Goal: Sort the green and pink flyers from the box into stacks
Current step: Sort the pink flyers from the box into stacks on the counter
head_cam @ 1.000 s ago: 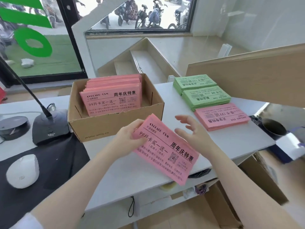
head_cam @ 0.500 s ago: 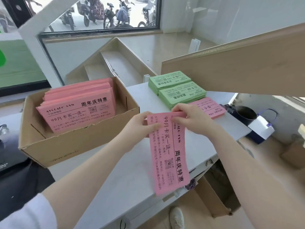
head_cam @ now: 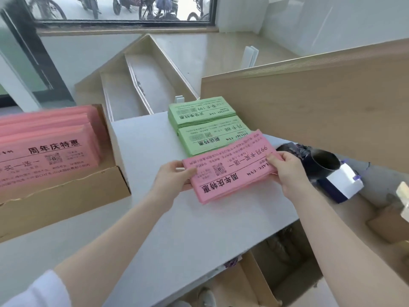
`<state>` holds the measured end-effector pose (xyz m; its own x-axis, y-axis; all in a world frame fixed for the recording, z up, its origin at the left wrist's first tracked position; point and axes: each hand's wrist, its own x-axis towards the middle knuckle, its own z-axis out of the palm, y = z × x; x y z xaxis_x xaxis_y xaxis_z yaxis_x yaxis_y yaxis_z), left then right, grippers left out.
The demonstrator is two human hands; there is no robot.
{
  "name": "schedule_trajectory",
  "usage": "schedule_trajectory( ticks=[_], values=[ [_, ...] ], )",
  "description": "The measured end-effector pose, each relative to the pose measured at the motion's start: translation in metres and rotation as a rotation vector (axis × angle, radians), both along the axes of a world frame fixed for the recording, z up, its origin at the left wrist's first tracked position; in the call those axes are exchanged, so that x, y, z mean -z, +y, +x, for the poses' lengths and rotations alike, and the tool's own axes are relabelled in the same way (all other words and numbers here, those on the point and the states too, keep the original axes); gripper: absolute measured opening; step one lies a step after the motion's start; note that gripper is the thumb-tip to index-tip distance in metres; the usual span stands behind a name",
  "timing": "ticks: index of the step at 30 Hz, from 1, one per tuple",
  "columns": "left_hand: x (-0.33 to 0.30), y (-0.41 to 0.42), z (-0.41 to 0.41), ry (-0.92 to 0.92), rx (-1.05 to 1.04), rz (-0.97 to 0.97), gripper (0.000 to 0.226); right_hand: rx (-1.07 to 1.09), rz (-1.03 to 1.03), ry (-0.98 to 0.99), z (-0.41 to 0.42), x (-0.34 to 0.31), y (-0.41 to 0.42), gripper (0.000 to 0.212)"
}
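A pink flyer (head_cam: 230,171) with black print lies flat between my hands, over the pink stack whose edges show under it. My left hand (head_cam: 171,181) pinches its left end and my right hand (head_cam: 287,171) grips its right end. Just beyond it sit two green flyer stacks, the nearer green stack (head_cam: 208,136) and the farther green stack (head_cam: 200,111). At the left, the cardboard box (head_cam: 66,196) holds more pink flyers (head_cam: 44,149) standing tilted.
The white counter (head_cam: 155,229) ends close to the right of my hands. A wooden panel (head_cam: 309,107) rises at the right. Past the counter edge sit a dark cup (head_cam: 324,162) and a white and blue bag (head_cam: 340,185). Open cartons lie below.
The pink flyer hung lengthwise from both hands in front of the box; it has been turned crosswise and carried right onto the pink stack. The view has swung right.
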<state>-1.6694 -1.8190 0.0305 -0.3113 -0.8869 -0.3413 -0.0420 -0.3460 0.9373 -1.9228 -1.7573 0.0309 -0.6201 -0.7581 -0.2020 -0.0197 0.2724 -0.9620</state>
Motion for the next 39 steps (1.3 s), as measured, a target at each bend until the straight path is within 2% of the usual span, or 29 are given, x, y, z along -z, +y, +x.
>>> schedule_trajectory(
  ticks=[1,4,6,9,11,13,16,19,22,25,28,30,32,34,36,39],
  values=[
    [0.001,-0.002,-0.009,-0.015,-0.037,-0.039,0.008,-0.002,0.007,0.048,-0.008,0.005,-0.003,0.002],
    [0.007,-0.009,-0.027,-0.08,-0.104,-0.116,0.008,-0.041,0.101,0.341,-0.027,0.015,-0.01,0.021],
    [0.014,-0.011,-0.036,-0.191,-0.106,-0.174,0.01,-0.072,0.175,0.503,-0.033,0.02,-0.012,0.026],
    [0.018,-0.007,-0.044,-0.335,-0.123,-0.284,0.015,-0.114,0.209,0.625,-0.038,0.025,-0.012,0.027],
    [0.021,-0.004,-0.047,-0.344,-0.177,-0.282,0.03,-0.14,0.201,0.677,-0.043,0.028,-0.013,0.03],
    [0.026,0.001,-0.05,-0.239,-0.216,-0.155,0.04,-0.178,0.206,0.637,-0.049,0.03,-0.016,0.037],
    [0.031,0.013,-0.057,0.071,-0.19,0.068,0.014,-0.27,0.171,0.365,-0.049,0.031,-0.021,0.034],
    [0.032,0.019,-0.066,0.234,-0.173,0.132,0.031,-0.282,0.124,0.158,-0.049,0.033,-0.026,0.034],
    [0.033,0.02,-0.073,0.245,-0.157,0.137,0.042,-0.285,0.112,0.108,-0.052,0.033,-0.028,0.036],
    [0.039,0.018,-0.076,0.204,-0.177,0.161,0.049,-0.303,0.146,0.234,-0.053,0.036,-0.028,0.037],
    [0.038,0.019,-0.077,0.209,-0.173,0.132,0.042,-0.349,0.17,0.272,-0.056,0.032,-0.03,0.037],
    [0.036,0.022,-0.073,0.227,-0.181,0.095,0.037,-0.39,0.24,0.368,-0.056,0.026,-0.029,0.042],
    [0.033,0.023,-0.067,0.152,-0.191,0.02,0.042,-0.364,0.284,0.65,-0.053,0.021,-0.025,0.051],
    [0.025,0.026,-0.056,0.059,-0.196,-0.093,0.044,-0.367,0.141,0.875,-0.038,0.012,-0.022,0.046],
    [0.012,0.029,-0.043,0.039,-0.178,-0.219,0.036,-0.48,-0.018,0.928,-0.01,-0.001,-0.025,0.033],
    [-0.01,0.035,-0.014,0.043,-0.112,-0.428,0.031,-0.721,-0.148,0.868,0.045,-0.019,-0.039,0.022]
  ],
)
